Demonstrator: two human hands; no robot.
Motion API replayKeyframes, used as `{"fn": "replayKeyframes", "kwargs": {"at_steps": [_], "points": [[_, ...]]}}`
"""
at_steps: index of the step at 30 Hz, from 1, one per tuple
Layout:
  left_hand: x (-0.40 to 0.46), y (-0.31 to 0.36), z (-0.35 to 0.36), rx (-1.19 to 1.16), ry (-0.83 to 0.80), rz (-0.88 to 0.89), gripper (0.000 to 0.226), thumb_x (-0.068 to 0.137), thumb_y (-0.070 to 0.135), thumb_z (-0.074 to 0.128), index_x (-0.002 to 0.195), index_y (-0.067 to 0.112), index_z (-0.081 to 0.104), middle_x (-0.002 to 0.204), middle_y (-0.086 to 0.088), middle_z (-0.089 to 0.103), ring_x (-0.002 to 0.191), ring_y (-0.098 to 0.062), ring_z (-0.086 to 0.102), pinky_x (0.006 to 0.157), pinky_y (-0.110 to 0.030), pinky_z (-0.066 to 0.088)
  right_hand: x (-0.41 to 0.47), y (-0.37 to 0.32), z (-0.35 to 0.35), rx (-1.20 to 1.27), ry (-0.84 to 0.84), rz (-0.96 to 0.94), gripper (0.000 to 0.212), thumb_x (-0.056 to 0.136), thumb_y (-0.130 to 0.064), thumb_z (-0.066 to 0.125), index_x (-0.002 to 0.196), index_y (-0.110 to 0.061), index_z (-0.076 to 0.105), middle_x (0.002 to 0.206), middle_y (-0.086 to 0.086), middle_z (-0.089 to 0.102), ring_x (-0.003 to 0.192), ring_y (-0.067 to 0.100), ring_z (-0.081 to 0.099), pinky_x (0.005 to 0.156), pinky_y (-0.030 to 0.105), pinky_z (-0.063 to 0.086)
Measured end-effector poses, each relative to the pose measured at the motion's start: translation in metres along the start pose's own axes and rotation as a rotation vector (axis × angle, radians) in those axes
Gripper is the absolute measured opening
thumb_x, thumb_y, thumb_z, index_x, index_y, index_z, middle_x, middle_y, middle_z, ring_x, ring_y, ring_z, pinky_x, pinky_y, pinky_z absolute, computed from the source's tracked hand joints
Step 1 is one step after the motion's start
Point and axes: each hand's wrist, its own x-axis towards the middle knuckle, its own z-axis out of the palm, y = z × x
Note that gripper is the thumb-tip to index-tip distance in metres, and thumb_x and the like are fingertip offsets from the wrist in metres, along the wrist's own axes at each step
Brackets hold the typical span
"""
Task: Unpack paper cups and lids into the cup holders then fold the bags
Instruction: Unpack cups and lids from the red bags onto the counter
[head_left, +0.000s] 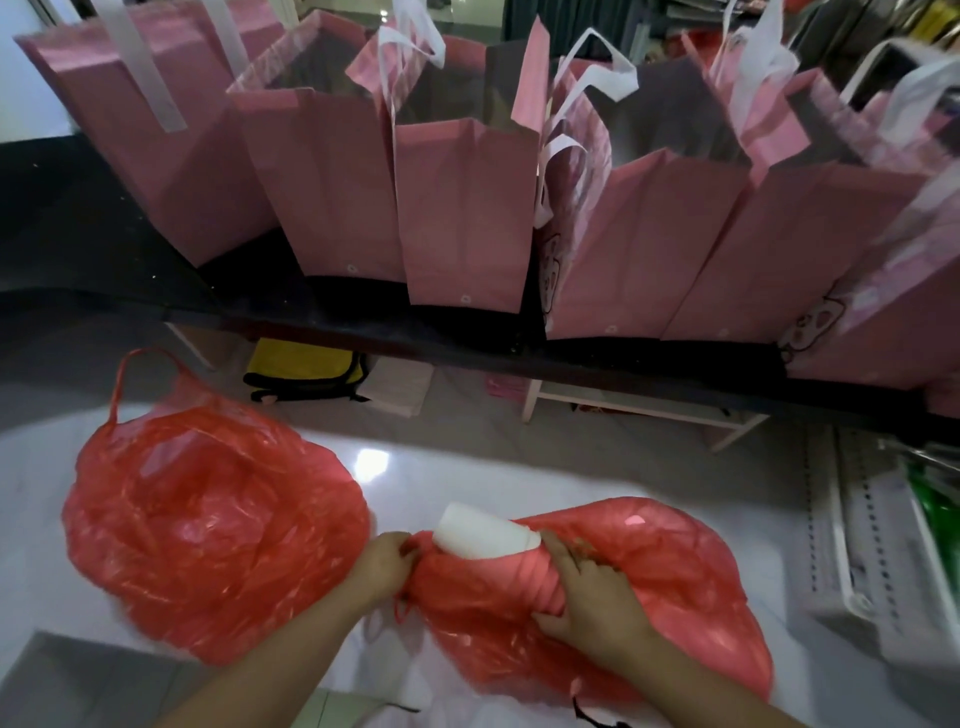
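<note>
Row of pink paper bags (467, 208) standing upright along dark counter (104, 249), mouths open, white handles up; contents not visible. Stiff-ish paper, probably light, likely to crease or tip if grabbed by one handle.

On pale floor (467, 467), two red plastic bags. Left red bag (208, 530) slumped, loop handle up, untouched, well apart from the hands' work. Right red bag (649, 582) lying on its side, neck gathered. Thin film, soft, slippery, tears easily; better bunched at neck than pulled by the skin.

White stack of cups (483, 538) poking out of right red bag's mouth, wrapped or bare cannot tell. Probably light, crushable; best held around the stack's body, not the rim.

Right hand (592, 597) clasped round the bag's neck, squeezing stack through plastic. Left hand (387, 566) pinching bag's mouth edge just beside the cups.

Cup holders not in view. Yellow-and-black item (306, 369) under counter.
</note>
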Motion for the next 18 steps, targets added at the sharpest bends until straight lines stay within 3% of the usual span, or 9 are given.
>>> {"fn": "replayKeyframes", "kwargs": {"at_steps": [2, 5, 7, 9, 11, 13, 14, 15, 18], "points": [[-0.012, 0.001, 0.007, 0.062, -0.062, 0.112, 0.016, 0.094, 0.016, 0.061, 0.096, 0.01, 0.075, 0.103, -0.007, 0.076, 0.096, -0.019, 0.069, 0.078, -0.023, 0.047, 0.004, 0.002, -0.008, 0.034, 0.05, -0.001, 0.107, 0.071, -0.074, 0.051, 0.159, -0.036, 0.004, 0.158, 0.005, 0.039, 0.137, 0.028, 0.048, 0.104, 0.041, 0.045], [-0.03, 0.013, 0.014, 0.106, -0.274, 0.311, 0.013, 0.082, 0.024, 0.056, 0.075, 0.016, 0.065, 0.086, -0.003, 0.074, 0.078, -0.008, 0.064, 0.068, -0.023, 0.04, 0.017, 0.004, -0.02, 0.061, 0.097, 0.0, 0.107, 0.07, -0.069, 0.053, 0.159, -0.037, 0.003, 0.16, 0.001, 0.036, 0.142, 0.024, 0.042, 0.105, 0.04, 0.046], [-0.034, 0.022, 0.008, 0.062, -0.331, 0.354, 0.014, 0.076, 0.028, 0.056, 0.082, 0.019, 0.065, 0.086, 0.008, 0.071, 0.08, -0.004, 0.066, 0.07, -0.021, 0.044, 0.025, 0.004, -0.023, 0.033, 0.089, 0.003, 0.107, 0.072, -0.067, 0.054, 0.159, -0.038, -0.002, 0.155, 0.006, 0.043, 0.136, 0.028, 0.049, 0.102, 0.041, 0.047], [-0.025, 0.028, -0.006, -0.185, -0.217, 0.278, 0.025, 0.081, 0.017, 0.062, 0.104, 0.024, 0.071, 0.096, 0.014, 0.072, 0.092, -0.003, 0.068, 0.08, -0.018, 0.05, 0.031, 0.006, -0.021, -0.012, 0.081, 0.001, 0.105, 0.075, -0.065, 0.054, 0.16, -0.038, -0.002, 0.15, 0.008, 0.048, 0.131, 0.03, 0.053, 0.1, 0.041, 0.047], [-0.014, 0.036, -0.021, -0.516, 0.065, 0.073, 0.036, 0.089, -0.001, 0.059, 0.12, 0.016, 0.065, 0.111, 0.001, 0.071, 0.105, -0.021, 0.068, 0.089, -0.027, 0.053, 0.037, 0.008, -0.016, -0.031, 0.061, 0.001, 0.097, 0.08, -0.063, 0.055, 0.16, -0.037, 0.005, 0.149, 0.008, 0.048, 0.13, 0.03, 0.053, 0.1, 0.041, 0.046], [-0.002, 0.05, -0.03, -0.761, 0.2, -0.081, 0.035, 0.095, 0.001, 0.056, 0.127, 0.015, 0.056, 0.12, -0.009, 0.066, 0.103, -0.03, 0.069, 0.083, -0.036, 0.057, 0.04, 0.009, -0.01, -0.047, 0.04, -0.012, 0.086, 0.086, -0.059, 0.056, 0.158, -0.037, 0.014, 0.146, 0.005, 0.049, 0.126, 0.03, 0.054, 0.1, 0.04, 0.044], [0.002, 0.056, -0.031, -0.776, 0.212, -0.103, 0.036, 0.096, 0.008, 0.058, 0.13, 0.017, 0.051, 0.125, -0.009, 0.062, 0.103, -0.03, 0.069, 0.084, -0.037, 0.058, 0.04, 0.01, -0.008, -0.063, 0.044, -0.031, 0.079, 0.088, -0.055, 0.056, 0.156, -0.037, 0.02, 0.145, 0.005, 0.048, 0.126, 0.029, 0.053, 0.1, 0.04, 0.042], [0.004, 0.06, -0.032, -0.648, 0.216, -0.054, 0.041, 0.095, 0.016, 0.061, 0.134, 0.019, 0.048, 0.133, -0.006, 0.056, 0.111, -0.027, 0.065, 0.091, -0.037, 0.055, 0.039, 0.011, -0.007, -0.073, 0.06, -0.057, 0.072, 0.089, -0.051, 0.058, 0.153, -0.037, 0.028, 0.144, 0.005, 0.048, 0.124, 0.03, 0.053, 0.099, 0.04, 0.042], [0.021, 0.063, -0.03, 0.216, 0.136, 0.484, 0.068, 0.084, 0.032, 0.065, 0.147, 0.027, 0.041, 0.152, 0.001, 0.038, 0.14, -0.02, 0.036, 0.116, -0.032, 0.029, 0.03, 0.015, -0.007, -0.093, 0.192, -0.173, 0.06, 0.077, -0.035, 0.074, 0.133, -0.031, 0.055, 0.14, 0.008, 0.056, 0.111, 0.032, 0.064, 0.09, 0.04, 0.05]]}}
